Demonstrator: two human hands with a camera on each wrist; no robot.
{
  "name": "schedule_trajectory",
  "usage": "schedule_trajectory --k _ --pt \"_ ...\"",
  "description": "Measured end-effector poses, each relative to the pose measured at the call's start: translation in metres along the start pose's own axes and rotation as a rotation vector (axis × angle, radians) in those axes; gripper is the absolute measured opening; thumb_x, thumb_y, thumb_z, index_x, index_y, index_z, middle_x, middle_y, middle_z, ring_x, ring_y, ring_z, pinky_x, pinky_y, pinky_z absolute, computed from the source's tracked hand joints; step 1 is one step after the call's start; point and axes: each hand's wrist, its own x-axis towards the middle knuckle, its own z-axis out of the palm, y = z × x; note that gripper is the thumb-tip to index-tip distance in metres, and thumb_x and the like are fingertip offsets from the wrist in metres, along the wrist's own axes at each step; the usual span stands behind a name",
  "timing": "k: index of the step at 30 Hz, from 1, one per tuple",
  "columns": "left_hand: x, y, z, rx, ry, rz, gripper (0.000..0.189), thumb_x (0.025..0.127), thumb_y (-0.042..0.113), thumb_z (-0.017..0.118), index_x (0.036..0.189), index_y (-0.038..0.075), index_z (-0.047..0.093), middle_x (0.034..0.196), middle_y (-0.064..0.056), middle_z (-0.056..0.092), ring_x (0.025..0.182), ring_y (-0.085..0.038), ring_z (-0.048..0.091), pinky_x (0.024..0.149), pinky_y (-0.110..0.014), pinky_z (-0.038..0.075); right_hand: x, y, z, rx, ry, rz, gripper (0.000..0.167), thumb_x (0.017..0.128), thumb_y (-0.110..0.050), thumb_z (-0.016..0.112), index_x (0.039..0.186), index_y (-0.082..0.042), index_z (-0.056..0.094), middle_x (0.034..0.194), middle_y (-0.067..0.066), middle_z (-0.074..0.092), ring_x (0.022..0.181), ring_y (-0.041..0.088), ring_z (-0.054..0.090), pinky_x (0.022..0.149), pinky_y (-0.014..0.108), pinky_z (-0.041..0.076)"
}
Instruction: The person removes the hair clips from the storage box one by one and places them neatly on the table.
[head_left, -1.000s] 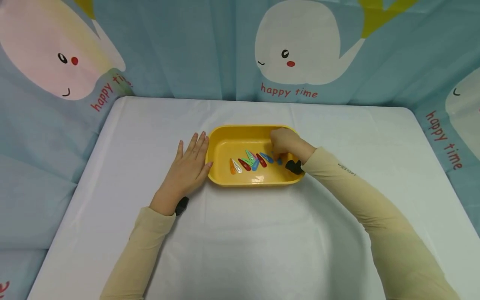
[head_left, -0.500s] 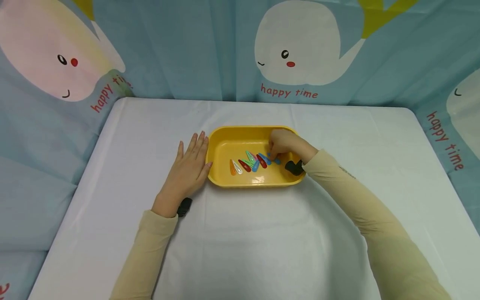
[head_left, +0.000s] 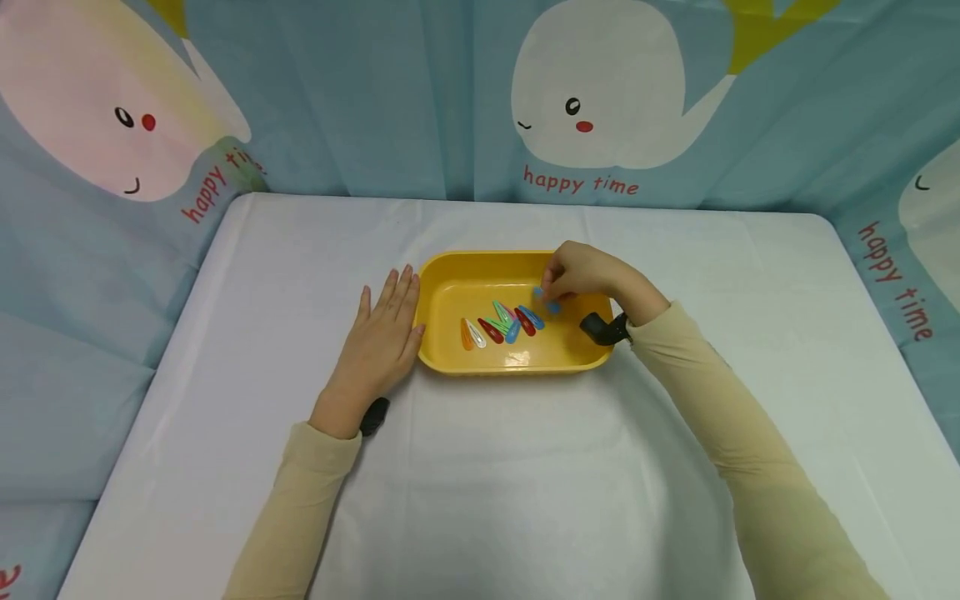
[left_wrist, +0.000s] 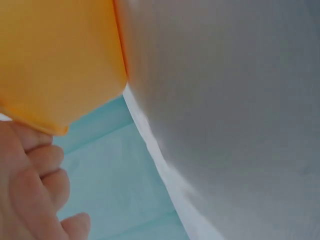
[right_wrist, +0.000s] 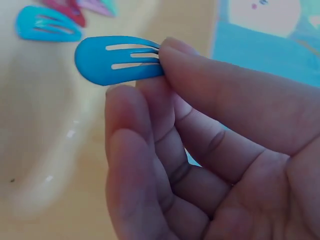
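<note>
Between thumb and fingers, my right hand (head_left: 583, 268) pinches a blue snap hair clip (right_wrist: 102, 59) above the right part of the yellow tray (head_left: 487, 267). In the right wrist view its rounded end points left and the thumb covers its narrow end. Several more hair clips lie in the tray: an orange one (head_left: 466, 334), a white one (head_left: 476, 333), dark red, green and blue ones, partly overlapping. My left hand (head_left: 378, 337) lies with straight, spread fingers against the tray's left side; in the left wrist view its fingertips are at the rim (left_wrist: 60, 131).
The tray stands on a table covered with a white cloth (head_left: 495, 483). Behind and at the sides hangs a blue curtain (head_left: 390, 100) with whales printed on it. A dark wrist device (head_left: 600, 328) overlaps the tray's right end.
My right hand reached down among the clips, took hold of a blue hair clip and lifted it up and slightly right. My left hand has stayed at the tray's left side.
</note>
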Motion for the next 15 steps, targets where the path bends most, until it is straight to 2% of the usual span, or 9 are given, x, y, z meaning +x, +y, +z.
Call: schedule_trajectory --k 3,7,11,15 --pt "0.0 0.003 0.001 0.014 0.01 -0.026 0.06 0.101 0.028 0.031 0.15 0.0 0.011 0.157 -0.011 0.004 0.144 -0.023 -0.003 0.113 -0.046 -0.006 -0.007 0.001 -0.004 0.051 0.012 -0.006 0.013 0.088 -0.011 0.066 0.082 0.0 0.063 0.073 0.008 0.061 0.071 0.022 0.053 0.071 0.032 0.05" --pt "0.001 0.006 0.001 0.016 0.038 -0.038 0.059 0.101 0.026 0.031 0.15 -0.001 0.013 0.157 -0.012 0.006 0.144 -0.024 0.0 0.113 -0.046 -0.005 -0.017 0.003 -0.007 0.145 0.032 -0.035 0.013 0.089 -0.01 0.064 0.085 0.002 0.064 0.076 0.009 0.064 0.078 0.031 0.059 0.077 0.034 0.053" --pt "0.001 0.006 0.002 0.003 0.049 -0.042 0.059 0.1 0.025 0.032 0.15 -0.002 0.014 0.156 -0.013 0.008 0.144 -0.024 0.001 0.113 -0.047 -0.003 -0.027 0.008 -0.009 0.216 0.048 -0.071 0.016 0.091 -0.011 0.062 0.087 0.004 0.063 0.079 0.009 0.064 0.085 0.036 0.061 0.079 0.033 0.053" --pt "0.001 0.006 0.003 -0.022 0.048 -0.041 0.059 0.1 0.024 0.033 0.149 -0.002 0.013 0.156 -0.013 0.008 0.144 -0.025 0.002 0.113 -0.048 -0.001 -0.033 0.017 -0.008 0.289 0.067 -0.091 0.014 0.092 -0.008 0.059 0.089 0.005 0.062 0.082 0.011 0.065 0.088 0.036 0.06 0.081 0.032 0.053"
